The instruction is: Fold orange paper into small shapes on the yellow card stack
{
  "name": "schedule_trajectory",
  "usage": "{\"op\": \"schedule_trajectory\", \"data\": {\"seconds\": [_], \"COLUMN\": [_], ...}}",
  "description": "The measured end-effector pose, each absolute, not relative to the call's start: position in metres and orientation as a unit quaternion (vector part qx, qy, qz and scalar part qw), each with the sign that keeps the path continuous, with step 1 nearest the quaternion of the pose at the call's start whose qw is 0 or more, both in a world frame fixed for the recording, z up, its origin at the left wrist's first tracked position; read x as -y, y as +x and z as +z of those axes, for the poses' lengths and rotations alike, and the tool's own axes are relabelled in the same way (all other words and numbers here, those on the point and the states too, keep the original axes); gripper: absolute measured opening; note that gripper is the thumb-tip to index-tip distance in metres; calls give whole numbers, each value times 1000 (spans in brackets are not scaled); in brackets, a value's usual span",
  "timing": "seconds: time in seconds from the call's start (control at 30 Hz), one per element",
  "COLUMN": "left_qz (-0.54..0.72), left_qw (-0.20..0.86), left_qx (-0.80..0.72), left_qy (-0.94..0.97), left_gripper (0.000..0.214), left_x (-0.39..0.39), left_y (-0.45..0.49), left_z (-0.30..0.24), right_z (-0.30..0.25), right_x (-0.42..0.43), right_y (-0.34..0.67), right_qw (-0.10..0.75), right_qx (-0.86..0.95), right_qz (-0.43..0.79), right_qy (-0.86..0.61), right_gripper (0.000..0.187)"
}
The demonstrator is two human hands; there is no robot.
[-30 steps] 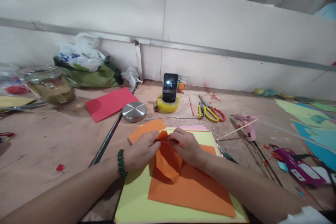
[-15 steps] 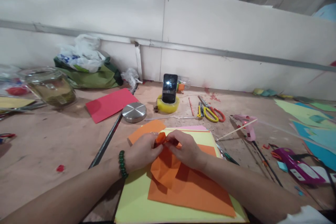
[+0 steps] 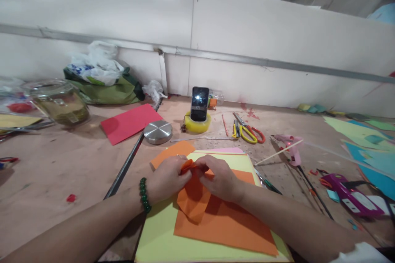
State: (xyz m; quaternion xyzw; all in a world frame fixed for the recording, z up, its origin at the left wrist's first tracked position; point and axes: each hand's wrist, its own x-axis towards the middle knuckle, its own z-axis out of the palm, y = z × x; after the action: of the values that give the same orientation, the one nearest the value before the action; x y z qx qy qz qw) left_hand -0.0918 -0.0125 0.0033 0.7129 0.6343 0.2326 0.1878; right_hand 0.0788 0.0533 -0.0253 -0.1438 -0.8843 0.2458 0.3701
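Note:
An orange piece of paper (image 3: 194, 199), creased and gathered at its top, hangs between my hands above the stack of sheets. My left hand (image 3: 170, 177), with a green bead bracelet at the wrist, is closed on the gathered top edge. From the other side, my right hand (image 3: 220, 177) pinches the same paper near its upper right; its fingertips partly hide the fold. Under both hands lies a flat orange sheet (image 3: 234, 226) on a pad of pale yellow paper (image 3: 157, 238).
Beyond the pad stand a phone (image 3: 199, 102) in a yellow tape roll (image 3: 197, 125) and a round metal lid (image 3: 158, 131). Scissors (image 3: 247, 131) and a pink glue gun (image 3: 288, 146) with a stick across it lie right. A red sheet (image 3: 129, 123) and glass jar (image 3: 58, 104) are left.
The gathered top of the orange paper has been pressed lower and flatter between my fingers. Both hands have barely shifted.

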Motion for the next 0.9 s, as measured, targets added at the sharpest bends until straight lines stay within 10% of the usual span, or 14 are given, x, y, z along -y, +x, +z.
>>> {"op": "schedule_trajectory", "data": {"seconds": [0.9], "left_qz": [234], "left_qw": [195], "left_qx": [-574], "left_qy": [760], "left_gripper": [21], "left_x": [14], "left_y": [-96], "left_z": [2], "right_z": [-26], "right_x": [-53], "right_y": [77], "right_qw": [380], "right_qx": [882], "right_qz": [241], "right_qy": [-141], "right_gripper": [11]}}
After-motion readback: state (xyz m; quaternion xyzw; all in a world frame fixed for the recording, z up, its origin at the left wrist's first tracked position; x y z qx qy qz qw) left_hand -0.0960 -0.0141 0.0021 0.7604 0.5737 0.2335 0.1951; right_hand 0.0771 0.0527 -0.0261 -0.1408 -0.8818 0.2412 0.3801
